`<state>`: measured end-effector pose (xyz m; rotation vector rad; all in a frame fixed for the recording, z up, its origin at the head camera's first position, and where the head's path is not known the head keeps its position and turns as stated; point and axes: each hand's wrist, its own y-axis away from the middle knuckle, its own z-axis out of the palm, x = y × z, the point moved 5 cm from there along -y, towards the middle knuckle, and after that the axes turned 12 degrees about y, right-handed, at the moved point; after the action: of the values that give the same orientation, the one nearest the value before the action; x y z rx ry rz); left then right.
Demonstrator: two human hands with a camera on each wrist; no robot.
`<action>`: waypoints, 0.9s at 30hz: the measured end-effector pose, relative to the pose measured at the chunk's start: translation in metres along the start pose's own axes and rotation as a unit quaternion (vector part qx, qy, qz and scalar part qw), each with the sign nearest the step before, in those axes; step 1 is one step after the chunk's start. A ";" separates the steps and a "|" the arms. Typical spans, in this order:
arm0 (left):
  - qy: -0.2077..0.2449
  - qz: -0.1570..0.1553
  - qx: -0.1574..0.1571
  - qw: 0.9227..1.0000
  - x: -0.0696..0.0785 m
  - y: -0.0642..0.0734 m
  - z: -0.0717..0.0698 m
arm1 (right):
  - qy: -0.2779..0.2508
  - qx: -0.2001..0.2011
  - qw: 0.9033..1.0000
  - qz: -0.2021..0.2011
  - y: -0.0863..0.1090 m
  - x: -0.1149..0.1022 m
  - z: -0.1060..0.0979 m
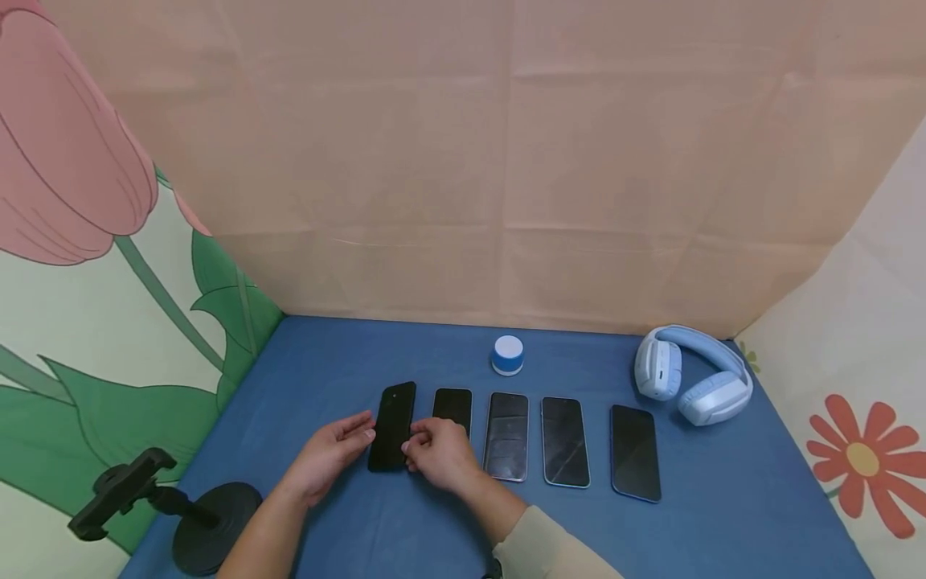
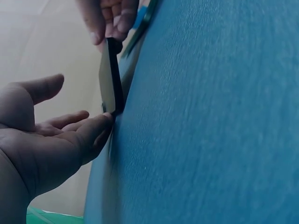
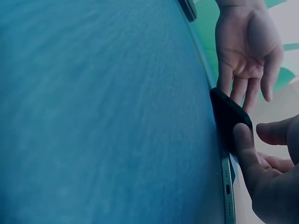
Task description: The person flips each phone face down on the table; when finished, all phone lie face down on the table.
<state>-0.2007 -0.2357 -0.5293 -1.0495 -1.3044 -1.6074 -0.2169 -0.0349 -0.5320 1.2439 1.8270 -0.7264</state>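
A black phone (image 1: pixel 393 425) at the left end of a row is tilted, one side raised off the blue table. My left hand (image 1: pixel 334 454) is beside its left edge, palm up, with extended fingertips touching the edge in the left wrist view. My right hand (image 1: pixel 443 454) is at the opposite edge with its fingers curled. In the right wrist view its thumb (image 3: pixel 244 137) lies against the phone's dark face, while another finger stands apart from it. Partly behind my right hand lies a second dark phone (image 1: pixel 453 408).
Further right along the row lie a silver-edged phone (image 1: pixel 506 438), a light-rimmed phone (image 1: pixel 565 442) and a dark blue-edged phone (image 1: pixel 635 453). Behind them stands a small blue-and-white round container (image 1: pixel 508 355). Light blue headphones (image 1: pixel 712 394) rest at back right, a black phone stand (image 1: pixel 217 527) at front left.
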 end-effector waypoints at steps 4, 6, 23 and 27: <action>-0.021 0.006 -0.005 1.000 0.001 0.002 -0.002 | 0.016 -0.015 1.000 0.003 0.000 -0.003 0.002; -0.029 0.006 -0.005 1.000 0.001 0.003 -0.004 | 0.025 -0.021 0.999 0.005 0.000 -0.004 0.003; -0.061 0.000 0.016 0.998 0.002 0.005 -0.014 | 0.055 -0.063 0.996 0.026 -0.003 -0.007 0.014; -0.058 -0.004 0.019 0.998 0.001 0.003 -0.015 | 0.052 -0.071 0.995 0.036 -0.004 -0.006 0.014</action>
<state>-0.1997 -0.2513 -0.5291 -1.1297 -1.4120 -1.5408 -0.2154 -0.0501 -0.5339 1.2682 1.8727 -0.4902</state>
